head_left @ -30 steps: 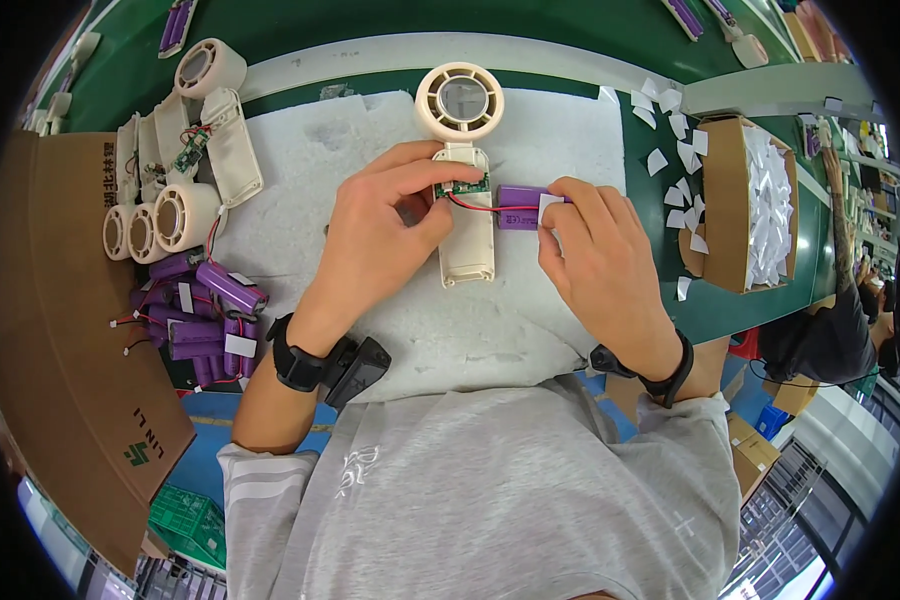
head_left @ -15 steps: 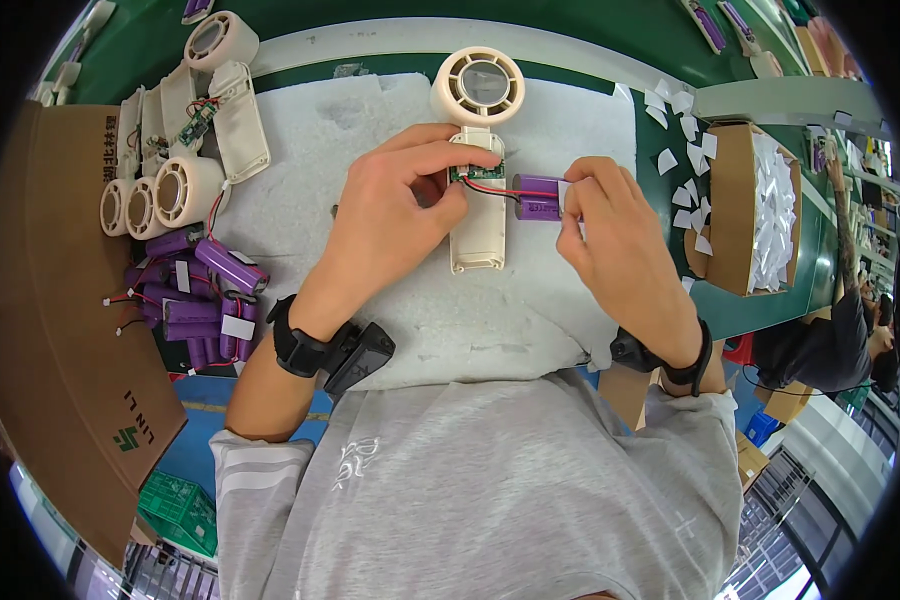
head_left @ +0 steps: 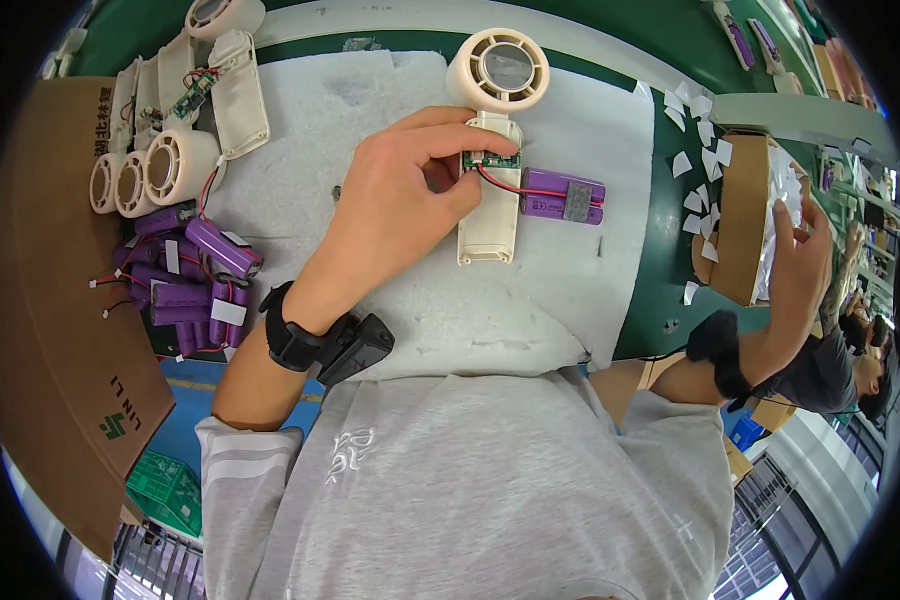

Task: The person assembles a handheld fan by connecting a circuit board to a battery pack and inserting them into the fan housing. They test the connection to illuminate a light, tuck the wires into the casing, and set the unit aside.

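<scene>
A cream handheld fan (head_left: 498,70) lies on the white mat with its handle shell (head_left: 487,238) toward me. My left hand (head_left: 405,185) pinches the small green circuit board (head_left: 490,160) in the handle, with thumb and index finger on either side. Red and black wires run from the board to a purple battery pack (head_left: 545,192) lying right of the handle. A grey pad (head_left: 577,200) is stuck across the pack. My right hand (head_left: 802,255) hovers at the carton (head_left: 745,220) of white paper pieces (head_left: 782,185), fingers apart with nothing seen between them.
Purple battery packs (head_left: 185,290) are heaped at the left, beside a large brown cardboard flap (head_left: 50,300). More fan bodies (head_left: 182,165) lie behind them. Loose white paper scraps (head_left: 705,190) are scattered on the green table. Another person (head_left: 820,370) is at the far right.
My right hand has left the battery pack and moved right to the carton. The white piece it held at the pack is gone from there, and the grey pad now shows. My left hand stays on the board.
</scene>
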A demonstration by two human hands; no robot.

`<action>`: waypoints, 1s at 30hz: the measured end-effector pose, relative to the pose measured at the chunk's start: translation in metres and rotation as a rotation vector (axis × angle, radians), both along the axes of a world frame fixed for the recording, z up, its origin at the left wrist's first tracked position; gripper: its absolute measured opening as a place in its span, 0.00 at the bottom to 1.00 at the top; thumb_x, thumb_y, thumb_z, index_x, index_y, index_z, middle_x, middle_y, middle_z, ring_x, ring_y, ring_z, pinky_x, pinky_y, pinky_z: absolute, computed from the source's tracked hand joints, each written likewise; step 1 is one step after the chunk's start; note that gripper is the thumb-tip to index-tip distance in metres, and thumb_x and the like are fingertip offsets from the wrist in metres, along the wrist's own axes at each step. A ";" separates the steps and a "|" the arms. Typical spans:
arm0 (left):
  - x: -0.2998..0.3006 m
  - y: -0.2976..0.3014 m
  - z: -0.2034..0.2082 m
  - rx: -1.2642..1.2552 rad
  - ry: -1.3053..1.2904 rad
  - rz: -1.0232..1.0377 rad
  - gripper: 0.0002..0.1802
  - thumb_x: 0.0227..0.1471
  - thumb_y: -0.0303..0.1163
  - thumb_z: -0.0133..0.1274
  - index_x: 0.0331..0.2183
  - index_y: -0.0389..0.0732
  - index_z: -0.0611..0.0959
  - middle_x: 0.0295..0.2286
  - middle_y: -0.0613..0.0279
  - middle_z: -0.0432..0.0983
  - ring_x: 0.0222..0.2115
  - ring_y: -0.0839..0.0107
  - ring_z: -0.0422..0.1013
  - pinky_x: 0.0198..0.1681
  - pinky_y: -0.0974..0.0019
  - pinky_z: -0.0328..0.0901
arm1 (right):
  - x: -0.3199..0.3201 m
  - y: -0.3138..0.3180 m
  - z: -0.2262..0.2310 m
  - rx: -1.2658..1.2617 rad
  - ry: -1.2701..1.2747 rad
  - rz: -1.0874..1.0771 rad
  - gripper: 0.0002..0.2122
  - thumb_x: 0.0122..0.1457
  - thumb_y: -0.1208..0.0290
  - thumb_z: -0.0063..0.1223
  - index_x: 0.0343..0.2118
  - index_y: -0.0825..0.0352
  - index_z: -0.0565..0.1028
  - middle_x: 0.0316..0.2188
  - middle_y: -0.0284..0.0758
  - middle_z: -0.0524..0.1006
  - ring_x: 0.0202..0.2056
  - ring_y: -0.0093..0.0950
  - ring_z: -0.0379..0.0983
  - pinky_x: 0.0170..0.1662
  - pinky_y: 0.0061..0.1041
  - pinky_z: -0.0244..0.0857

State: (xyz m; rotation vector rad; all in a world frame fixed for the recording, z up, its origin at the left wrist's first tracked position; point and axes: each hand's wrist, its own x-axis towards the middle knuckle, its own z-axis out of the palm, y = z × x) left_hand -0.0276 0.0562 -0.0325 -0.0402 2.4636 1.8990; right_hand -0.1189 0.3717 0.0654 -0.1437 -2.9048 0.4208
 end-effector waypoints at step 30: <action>-0.008 -0.011 0.001 -0.346 0.269 -0.103 0.20 0.36 0.24 0.62 0.38 0.48 0.86 0.40 0.53 0.78 0.28 0.70 0.77 0.31 0.73 0.70 | 0.019 -0.083 -0.063 -1.356 -1.367 0.674 0.42 0.36 0.77 0.65 0.58 0.72 0.57 0.46 0.44 0.66 0.41 0.33 0.72 0.37 0.26 0.72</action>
